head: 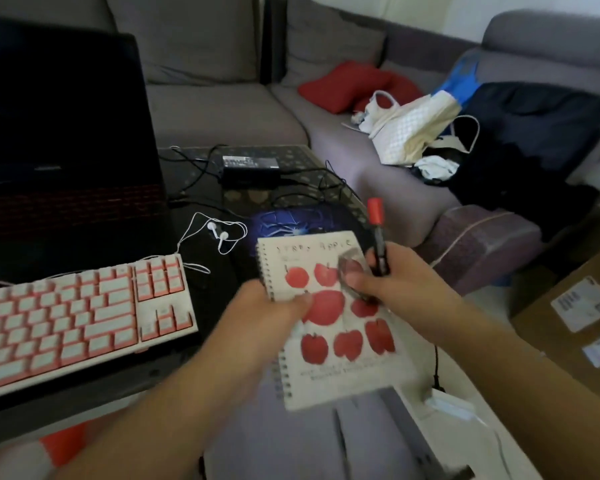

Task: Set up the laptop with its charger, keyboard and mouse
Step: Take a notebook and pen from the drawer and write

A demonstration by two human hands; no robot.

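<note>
Your left hand (pixel 281 303) pinching the spiral notebook (pixel 336 323), your right hand (pixel 395 275) gripping a red-capped marker (pixel 378 233) over it, keyboard (pixel 80 313) left of the notebook, laptop (pixel 63 140) behind the keyboard, charger (pixel 250 166) beyond the notebook on the worktop (pixel 302 188).

Table's crowded: laptop (pixel 66 140) fills the back-left, pink-and-white keyboard (pixel 77 320) sits just in front, blocking the whole left side. Btwn keyboard and mouse pad (pixel 291 223), a dark bare strip of table (pixel 215 292) is open, but white earphones (pixel 219 233) and their wire lie at its far end. Charger brick (pixel 250 166) sits further back w/ black cables (pixel 312 188) looping right across the far edge, snag risk. Both hands hold a spiral notebook (pixel 336 327) over the mouse pad, right hand (pixel 395 275) also gripping a red-capped marker (pixel 376 230), left hand (pixel 278 306) on the spine side, covering that spot. Right of the table, sofa arm (pixel 482 237) and cardboard box (pixel 575 317) close in.
</note>
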